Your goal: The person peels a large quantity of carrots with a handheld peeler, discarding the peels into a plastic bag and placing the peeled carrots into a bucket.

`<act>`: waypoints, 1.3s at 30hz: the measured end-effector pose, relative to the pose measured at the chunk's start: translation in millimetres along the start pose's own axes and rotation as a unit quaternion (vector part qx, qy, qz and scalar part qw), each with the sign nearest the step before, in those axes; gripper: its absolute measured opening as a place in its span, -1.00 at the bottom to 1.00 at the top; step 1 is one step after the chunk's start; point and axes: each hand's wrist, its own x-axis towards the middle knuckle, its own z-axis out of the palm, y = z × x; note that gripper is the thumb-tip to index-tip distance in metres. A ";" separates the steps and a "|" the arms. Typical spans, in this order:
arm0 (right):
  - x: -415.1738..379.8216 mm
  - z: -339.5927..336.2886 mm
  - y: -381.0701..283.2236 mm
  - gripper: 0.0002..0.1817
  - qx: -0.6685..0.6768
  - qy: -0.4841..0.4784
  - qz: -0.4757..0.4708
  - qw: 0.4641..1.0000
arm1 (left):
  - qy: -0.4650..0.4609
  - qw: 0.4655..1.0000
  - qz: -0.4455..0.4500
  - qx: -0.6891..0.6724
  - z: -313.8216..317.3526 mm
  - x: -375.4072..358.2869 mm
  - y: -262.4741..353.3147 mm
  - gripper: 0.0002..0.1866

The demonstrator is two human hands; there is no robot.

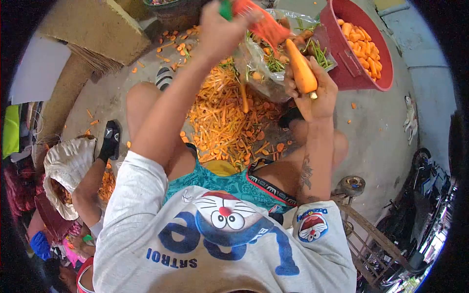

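Observation:
My left hand [218, 34] is closed around a red-orange tool with a green end [264, 25], smeared by motion; its exact kind is unclear. The tool's far end comes close to the tip of a large carrot [301, 68]. That carrot, smooth and bright orange, stands tilted in my right hand [320, 95], fingers wrapped about its thick end. Behind both hands lies a clear plastic bag [254, 73] with carrots and green stem ends in it. Below, between my legs, spreads a heap of carrot peelings and cut slices [220, 115].
A red tub [342, 63] of peeled carrots [364, 49] stands at the upper right. Loose slices dot the concrete floor [371, 127]. At left are another person's arm [87, 190] and a white sack [68, 163]. A metal-framed cart [371, 234] and a motorcycle [420, 210] stand at right.

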 end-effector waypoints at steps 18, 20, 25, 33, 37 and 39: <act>2.0 -24.8 3.4 -0.45 0.031 -0.037 0.004 0.999 | -0.022 0.998 0.028 -0.049 -11.1 12.3 -3.0 -0.90; 16.0 -44.9 3.7 -0.41 0.182 -0.268 0.061 0.944 | -0.012 0.999 0.033 -0.004 -2.6 -1.9 -13.1 -0.81; -2.8 19.7 0.1 -0.45 -0.095 0.136 -0.049 0.985 | -0.093 0.990 0.098 -0.049 19.0 -22.9 6.3 -0.74; 4.3 17.7 -3.0 -0.46 -0.010 0.065 -0.029 0.997 | -0.051 0.994 0.090 -0.020 23.3 -29.8 6.1 -0.74; 0.5 -9.6 2.1 -0.48 0.056 -0.048 -0.011 0.997 | -0.070 0.997 0.031 -0.017 -1.2 0.5 8.6 -0.83; 2.7 -19.1 3.8 -0.48 0.050 -0.064 -0.017 0.997 | 0.019 0.996 -0.091 -0.008 -14.7 12.9 14.3 -0.88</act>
